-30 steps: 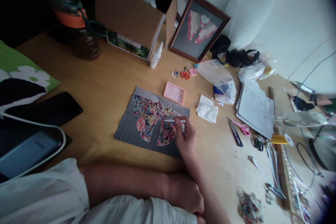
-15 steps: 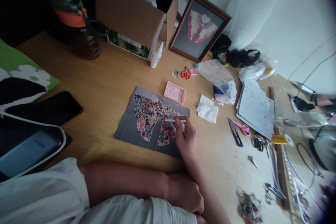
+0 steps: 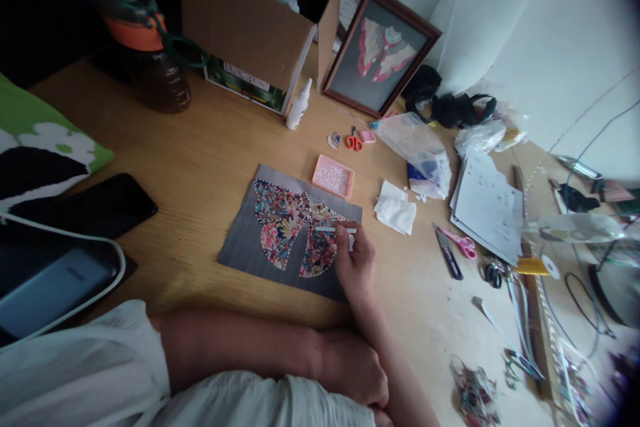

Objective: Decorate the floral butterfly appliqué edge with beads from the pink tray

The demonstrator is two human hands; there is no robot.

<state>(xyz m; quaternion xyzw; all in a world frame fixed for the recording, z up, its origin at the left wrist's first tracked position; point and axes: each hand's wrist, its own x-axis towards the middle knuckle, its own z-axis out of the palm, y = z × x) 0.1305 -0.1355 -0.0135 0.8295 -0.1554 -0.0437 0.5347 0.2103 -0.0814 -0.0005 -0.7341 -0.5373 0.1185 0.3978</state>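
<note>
My right hand (image 3: 356,259) pinches a slim white pen-like stick (image 3: 330,229), which lies almost level over the right part of a floral fabric piece (image 3: 283,220). That piece is shaped like a small caped garment, edged with white bead-like dots, and sits on a grey backing sheet (image 3: 240,247). My right fingers cover some of its right edge. My left hand (image 3: 355,370) is curled into a fist near my body, against my right forearm; its inner side is hidden. Just beyond the sheet is a pink tray (image 3: 333,177) of tiny pale beads.
A white nozzle bottle (image 3: 299,105), orange-handled scissors (image 3: 354,140) and a framed garment picture (image 3: 383,53) stand or lie farther back. To the right are tissue (image 3: 395,208), a cutter knife (image 3: 448,252), pink scissors (image 3: 463,243) and papers (image 3: 487,207). A phone (image 3: 107,205) lies left.
My right hand and the white stick have shifted very slightly to the right. My left hand and the fabric piece stay where they were.
</note>
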